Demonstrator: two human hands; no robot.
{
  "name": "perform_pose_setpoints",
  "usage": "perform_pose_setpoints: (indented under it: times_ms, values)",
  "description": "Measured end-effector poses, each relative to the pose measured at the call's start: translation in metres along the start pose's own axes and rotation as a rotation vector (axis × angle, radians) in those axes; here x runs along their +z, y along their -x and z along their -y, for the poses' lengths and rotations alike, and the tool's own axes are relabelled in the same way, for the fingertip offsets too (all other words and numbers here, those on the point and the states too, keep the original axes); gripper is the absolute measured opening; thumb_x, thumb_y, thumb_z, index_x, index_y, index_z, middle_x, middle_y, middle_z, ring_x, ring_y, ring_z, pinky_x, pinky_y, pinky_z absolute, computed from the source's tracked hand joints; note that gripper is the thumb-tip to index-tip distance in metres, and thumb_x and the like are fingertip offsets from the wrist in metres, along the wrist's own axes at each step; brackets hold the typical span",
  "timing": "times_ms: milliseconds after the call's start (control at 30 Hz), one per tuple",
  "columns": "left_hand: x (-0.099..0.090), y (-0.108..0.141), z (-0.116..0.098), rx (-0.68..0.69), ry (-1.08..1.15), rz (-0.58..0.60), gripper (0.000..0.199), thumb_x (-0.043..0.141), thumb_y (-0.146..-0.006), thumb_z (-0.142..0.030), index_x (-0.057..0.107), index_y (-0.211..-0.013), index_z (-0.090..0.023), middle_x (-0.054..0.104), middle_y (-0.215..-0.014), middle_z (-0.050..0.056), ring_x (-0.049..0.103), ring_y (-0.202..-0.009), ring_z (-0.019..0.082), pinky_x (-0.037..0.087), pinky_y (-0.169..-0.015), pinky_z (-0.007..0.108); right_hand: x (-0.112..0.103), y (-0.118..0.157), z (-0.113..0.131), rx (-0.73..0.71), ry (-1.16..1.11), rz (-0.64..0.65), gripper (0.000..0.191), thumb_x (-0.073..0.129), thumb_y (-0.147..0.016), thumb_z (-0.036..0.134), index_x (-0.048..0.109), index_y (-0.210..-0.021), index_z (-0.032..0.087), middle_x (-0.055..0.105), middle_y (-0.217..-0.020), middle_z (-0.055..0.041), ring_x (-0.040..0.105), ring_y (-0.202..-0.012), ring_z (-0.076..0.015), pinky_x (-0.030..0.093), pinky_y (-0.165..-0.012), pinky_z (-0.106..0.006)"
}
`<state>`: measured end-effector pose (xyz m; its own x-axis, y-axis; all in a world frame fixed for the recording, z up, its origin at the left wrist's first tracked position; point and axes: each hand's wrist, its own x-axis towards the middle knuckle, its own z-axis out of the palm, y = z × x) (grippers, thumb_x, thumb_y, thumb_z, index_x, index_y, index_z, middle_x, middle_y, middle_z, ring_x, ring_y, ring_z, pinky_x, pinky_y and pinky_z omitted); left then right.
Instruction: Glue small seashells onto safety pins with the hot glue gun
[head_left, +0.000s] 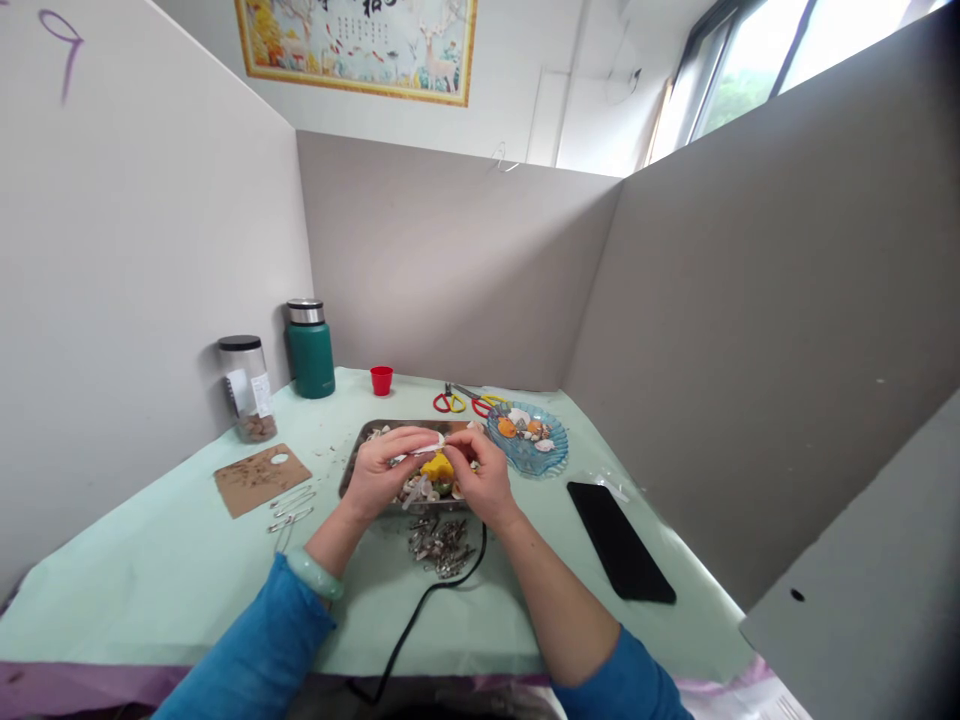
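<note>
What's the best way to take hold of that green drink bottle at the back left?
Probably around the middle of the green drink bottle's body, coming from the right. It stands upright with straight, rounded sides below its silvery top; the left partition is close on one side and the clear jar stands nearby, so its right looks freer.

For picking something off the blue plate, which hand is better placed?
Likely the right hand: it is nearer the plate, while the left hand is farther off. Both, though, are occupied with a white piece.
</note>
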<state>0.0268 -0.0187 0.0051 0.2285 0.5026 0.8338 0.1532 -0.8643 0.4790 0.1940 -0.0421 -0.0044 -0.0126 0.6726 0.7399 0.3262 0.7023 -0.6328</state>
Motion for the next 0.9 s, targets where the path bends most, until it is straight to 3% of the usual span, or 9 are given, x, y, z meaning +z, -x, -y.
perform_pose_setpoints:
  times_ms: [400, 900]
  values:
    - [0.0003, 0.0008, -0.0042, 0.011, -0.032, 0.014, 0.02, 0.064, -0.078, -0.026, 0.071, -0.095, -0.019, 0.072, -0.094, 0.009, 0.065, -0.087, 0.02, 0.052, -0.081, 0.034, 0.0004, 0.0005, -0.001, 0.002, 0.016, 0.004, 0.017, 0.051, -0.086, 0.033, 0.057, -0.078, 0.019, 0.054, -0.067, 0.0004, 0.048, -0.057, -0.0115, 0.04, -0.057, -0.024]
    - [0.0013, 0.0001, -0.0087, -0.024, -0.034, 0.001, 0.018, 0.064, -0.078, -0.028, 0.071, -0.091, -0.018, 0.072, -0.092, 0.009, 0.065, -0.085, 0.019, 0.052, -0.08, 0.033, -0.0021, -0.0003, 0.0031, -0.064, 0.083, 0.019, 0.016, 0.049, -0.087, 0.03, 0.059, -0.08, 0.019, 0.057, -0.073, -0.0026, 0.05, -0.064, -0.0139, 0.042, -0.063, -0.027]
